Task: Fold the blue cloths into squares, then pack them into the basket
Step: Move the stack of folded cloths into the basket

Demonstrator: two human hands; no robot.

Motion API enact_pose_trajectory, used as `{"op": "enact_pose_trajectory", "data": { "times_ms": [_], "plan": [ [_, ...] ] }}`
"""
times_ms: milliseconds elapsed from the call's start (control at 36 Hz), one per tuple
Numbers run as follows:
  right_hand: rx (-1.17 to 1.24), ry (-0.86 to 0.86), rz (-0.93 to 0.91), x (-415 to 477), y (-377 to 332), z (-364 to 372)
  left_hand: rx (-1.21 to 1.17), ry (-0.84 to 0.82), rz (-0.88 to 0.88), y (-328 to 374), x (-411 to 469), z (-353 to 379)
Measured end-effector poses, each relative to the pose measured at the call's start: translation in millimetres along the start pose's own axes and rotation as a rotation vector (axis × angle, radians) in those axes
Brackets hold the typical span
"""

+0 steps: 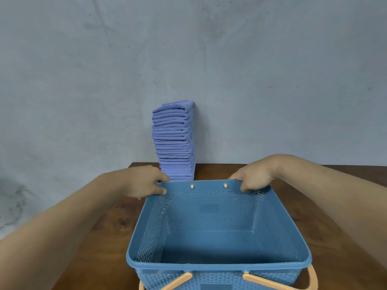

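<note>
A blue perforated plastic basket (217, 262) with an orange handle (310, 277) sits on the wooden table in front of me; nothing lies inside it. My left hand (144, 182) grips its far left corner, fingers curled over the rim. My right hand (252, 176) grips the far right corner the same way. Behind the basket a tall stack of folded blue cloths (173, 141) stands against the wall, leaning slightly.
The brown wooden table (104, 227) ends at its far edge against a grey-blue wall (188, 49). Its left edge runs diagonally under my left forearm, with a pale floor beyond.
</note>
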State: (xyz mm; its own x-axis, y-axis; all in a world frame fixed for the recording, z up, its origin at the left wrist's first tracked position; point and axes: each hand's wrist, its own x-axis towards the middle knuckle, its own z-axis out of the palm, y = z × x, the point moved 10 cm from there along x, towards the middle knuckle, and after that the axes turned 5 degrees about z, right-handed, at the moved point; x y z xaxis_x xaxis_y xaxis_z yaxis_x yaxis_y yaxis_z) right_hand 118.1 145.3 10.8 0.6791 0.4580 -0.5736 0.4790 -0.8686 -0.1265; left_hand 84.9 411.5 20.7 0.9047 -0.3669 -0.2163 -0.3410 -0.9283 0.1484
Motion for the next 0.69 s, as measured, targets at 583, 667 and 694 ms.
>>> {"op": "enact_pose_trajectory", "data": {
  "times_ms": [583,667,694],
  "plan": [
    [0.031,-0.110,0.025,5.0,-6.9,7.0,0.121,0.069,0.050,-9.9,7.2,-2.9],
    [0.169,-0.195,0.057,8.2,-3.2,0.6,0.022,0.041,0.042,-11.2,6.7,-8.3],
    [0.184,-0.163,0.039,9.5,-5.7,-10.7,-0.067,0.041,0.040,-10.7,6.7,-14.0]
  ]
}}
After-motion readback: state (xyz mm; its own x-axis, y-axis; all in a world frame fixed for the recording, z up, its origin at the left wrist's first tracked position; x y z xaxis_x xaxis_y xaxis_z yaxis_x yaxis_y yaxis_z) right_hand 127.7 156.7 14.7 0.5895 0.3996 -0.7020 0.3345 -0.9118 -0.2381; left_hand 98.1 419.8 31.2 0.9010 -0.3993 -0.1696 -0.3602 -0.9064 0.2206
